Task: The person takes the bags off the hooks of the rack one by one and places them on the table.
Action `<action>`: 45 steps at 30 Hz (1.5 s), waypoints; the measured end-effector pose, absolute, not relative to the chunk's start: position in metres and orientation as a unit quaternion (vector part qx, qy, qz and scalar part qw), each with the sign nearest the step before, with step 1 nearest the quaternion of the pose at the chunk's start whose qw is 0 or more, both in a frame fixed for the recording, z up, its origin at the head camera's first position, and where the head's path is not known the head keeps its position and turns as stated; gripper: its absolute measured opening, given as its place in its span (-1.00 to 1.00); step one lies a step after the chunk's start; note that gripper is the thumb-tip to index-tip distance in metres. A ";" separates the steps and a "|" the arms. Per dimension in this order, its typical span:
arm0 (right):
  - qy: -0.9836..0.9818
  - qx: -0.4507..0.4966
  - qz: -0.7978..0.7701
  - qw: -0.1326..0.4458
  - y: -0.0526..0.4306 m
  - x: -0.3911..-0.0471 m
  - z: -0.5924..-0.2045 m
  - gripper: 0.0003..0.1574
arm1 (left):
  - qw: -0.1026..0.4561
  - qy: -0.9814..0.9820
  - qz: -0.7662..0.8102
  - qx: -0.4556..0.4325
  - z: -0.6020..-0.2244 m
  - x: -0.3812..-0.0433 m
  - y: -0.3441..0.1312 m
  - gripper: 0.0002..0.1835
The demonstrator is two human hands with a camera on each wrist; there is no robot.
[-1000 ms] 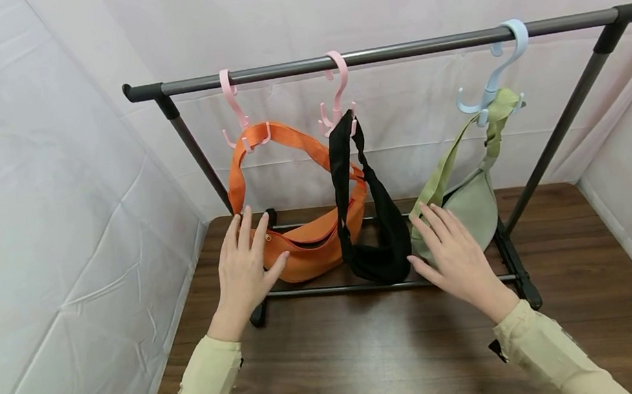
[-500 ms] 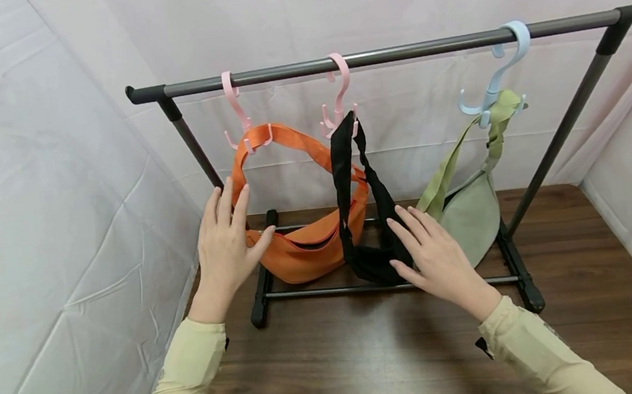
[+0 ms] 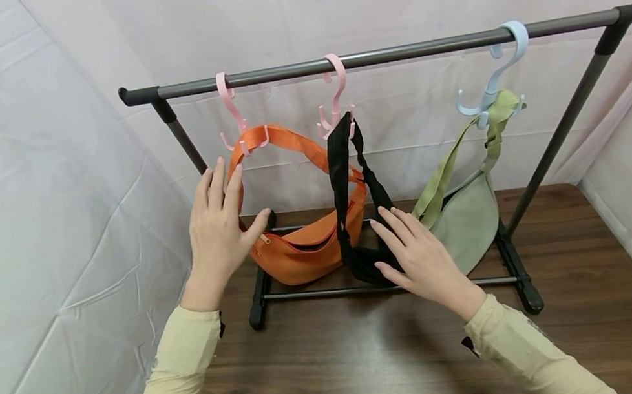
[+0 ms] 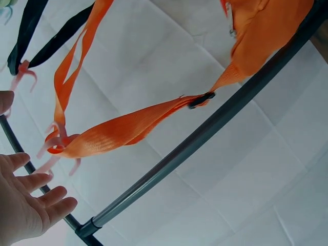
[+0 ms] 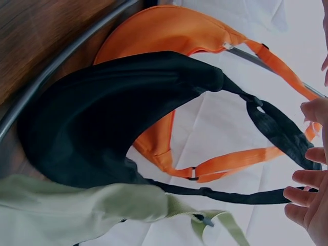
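An orange waist bag (image 3: 299,257) hangs by its strap from the left pink hook (image 3: 232,109). My left hand (image 3: 216,224) is raised in front of that strap's left side, fingers straight and spread, holding nothing. A black waist bag (image 3: 342,181) hangs from the middle pink hook (image 3: 335,87). In front of its lower part is my right hand (image 3: 418,250), fingers extended and also holding nothing; the head view does not settle whether it touches. The right wrist view shows the black bag (image 5: 118,113) between the orange one and a sage-green waist bag (image 5: 87,207).
A dark metal rack (image 3: 405,51) spans the view, its base standing on a brown wood-grain surface (image 3: 334,357). On the right, a light blue hook (image 3: 492,76) carries the green bag (image 3: 467,219). White sheeting (image 3: 61,219) lines the sides and back.
My left hand has moved up and to the left, from the orange bag's body toward its strap. The right hand has shifted left, from the green bag to the black one.
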State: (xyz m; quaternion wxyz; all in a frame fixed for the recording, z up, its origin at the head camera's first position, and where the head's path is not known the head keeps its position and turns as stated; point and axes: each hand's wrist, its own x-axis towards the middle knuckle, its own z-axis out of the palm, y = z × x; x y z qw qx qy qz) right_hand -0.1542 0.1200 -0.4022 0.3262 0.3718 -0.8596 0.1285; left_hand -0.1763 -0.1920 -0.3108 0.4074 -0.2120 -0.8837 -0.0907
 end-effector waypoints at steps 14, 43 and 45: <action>-0.846 0.397 0.129 0.331 0.102 -0.158 -0.385 -0.28 | 0.437 -0.861 -0.099 -0.242 -0.269 -0.194 -0.188 -0.35; -0.839 0.428 0.141 0.305 0.079 -0.151 -0.389 -0.39 | 0.447 -0.855 -0.082 -0.251 -0.190 -0.236 -0.180 -0.67; -0.840 0.429 0.141 0.302 0.078 -0.151 -0.390 -0.40 | 0.433 -0.859 -0.093 -0.256 -0.187 -0.237 -0.178 -0.68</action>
